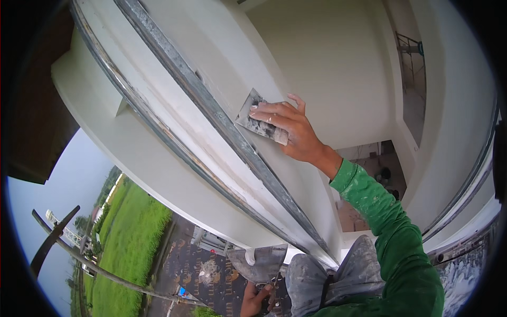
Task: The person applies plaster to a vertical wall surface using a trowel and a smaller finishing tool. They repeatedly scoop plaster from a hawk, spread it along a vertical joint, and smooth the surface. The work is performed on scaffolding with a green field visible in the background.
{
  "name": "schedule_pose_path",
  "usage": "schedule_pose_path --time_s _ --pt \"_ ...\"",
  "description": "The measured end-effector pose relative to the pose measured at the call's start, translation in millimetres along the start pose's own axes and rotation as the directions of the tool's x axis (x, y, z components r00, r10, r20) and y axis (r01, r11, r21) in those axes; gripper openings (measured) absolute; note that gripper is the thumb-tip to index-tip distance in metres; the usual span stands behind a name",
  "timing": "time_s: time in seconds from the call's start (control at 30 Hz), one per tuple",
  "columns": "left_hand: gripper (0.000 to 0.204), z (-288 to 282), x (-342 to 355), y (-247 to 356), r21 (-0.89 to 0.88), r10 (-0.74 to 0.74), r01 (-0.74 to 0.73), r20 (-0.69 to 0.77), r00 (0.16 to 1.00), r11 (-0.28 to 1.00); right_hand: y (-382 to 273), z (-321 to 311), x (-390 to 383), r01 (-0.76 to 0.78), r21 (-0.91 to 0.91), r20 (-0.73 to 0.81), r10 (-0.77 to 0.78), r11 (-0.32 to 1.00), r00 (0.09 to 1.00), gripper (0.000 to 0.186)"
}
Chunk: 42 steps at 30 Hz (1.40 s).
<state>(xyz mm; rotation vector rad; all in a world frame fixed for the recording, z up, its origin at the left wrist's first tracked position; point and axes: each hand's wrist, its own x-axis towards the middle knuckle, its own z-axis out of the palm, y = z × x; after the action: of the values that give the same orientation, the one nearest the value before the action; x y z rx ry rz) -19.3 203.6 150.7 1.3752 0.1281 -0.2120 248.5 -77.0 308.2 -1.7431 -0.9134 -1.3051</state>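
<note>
My right hand, in a green sleeve spotted with white, presses a flat, square-edged putty knife against the off-white wall surface. Its fingers lie over the smeared blade, and one finger sticks out free. The blade sits right beside a long grey metal strip. Low in the picture my left hand grips a wide putty knife by its handle. A dab of white putty rests on that broad blade.
Dark patterned boards lie below, beside my dusty grey trousers. A second, curved metal rail runs along the pale ledge. Through an opening on the right shows a room floor. Outside are a bent pole and green grass.
</note>
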Motion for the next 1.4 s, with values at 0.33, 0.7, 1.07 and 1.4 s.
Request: schedule_pose_path --time_s 0.33,0.7,1.07,1.4 --pt "0.041 -7 11 -18 0.162 -0.041 0.038 0.015 0.999 0.986 1 -81 -30 -0.01 -0.079 -0.043 0.006 0.997 0.999 0.05" --pt "0.046 -10 10 -12 0.16 -0.009 0.012 -0.018 1.0 0.987 -33 -82 395 0.429 -0.106 -0.381 -0.435 0.897 0.816 0.035" --pt "0.043 -9 26 -6 0.091 0.024 -0.033 0.088 0.996 0.995 -38 -94 339 0.399 -0.204 -0.134 -0.429 0.894 0.893 0.053" --pt "0.041 4 8 5 0.047 0.012 -0.019 0.131 0.991 0.999 -8 -26 40 0.029 0.022 0.003 -0.029 0.999 1.0 0.072"
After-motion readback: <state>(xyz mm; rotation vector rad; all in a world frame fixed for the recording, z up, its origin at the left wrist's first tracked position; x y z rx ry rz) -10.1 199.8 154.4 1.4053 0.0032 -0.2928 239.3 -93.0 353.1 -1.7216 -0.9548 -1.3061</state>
